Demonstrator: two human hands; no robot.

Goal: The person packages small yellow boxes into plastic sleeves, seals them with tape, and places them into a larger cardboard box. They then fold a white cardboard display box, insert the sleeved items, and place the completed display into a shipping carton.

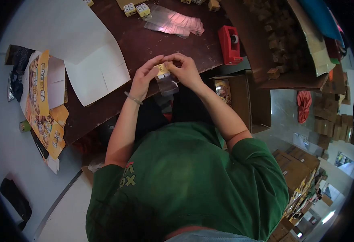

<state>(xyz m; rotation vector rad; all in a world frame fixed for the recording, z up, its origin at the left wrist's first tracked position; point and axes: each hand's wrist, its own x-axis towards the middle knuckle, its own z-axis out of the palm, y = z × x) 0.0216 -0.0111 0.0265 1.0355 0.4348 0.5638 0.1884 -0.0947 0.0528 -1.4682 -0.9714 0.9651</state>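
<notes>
My left hand (143, 77) and my right hand (185, 71) meet at the near edge of the dark red table. Between their fingertips is a small yellow and white box (162, 69). A clear plastic bag (168, 86) hangs just below it; whether the box sits inside the bag cannot be made out. The fingers of both hands are closed around the box's sides. Farther up the table lies a fanned stack of clear bags (173, 23) with a pinkish sheen. Two small yellow and white boxes (136, 9) stand to the left of that stack.
A red tape dispenser (230, 45) stands at the table's right edge. An open white carton (98, 68) and printed yellow packaging (44, 113) lie at left. On the right, a large cardboard box (294, 76) holds many small brown boxes. Another open carton (239, 97) sits below.
</notes>
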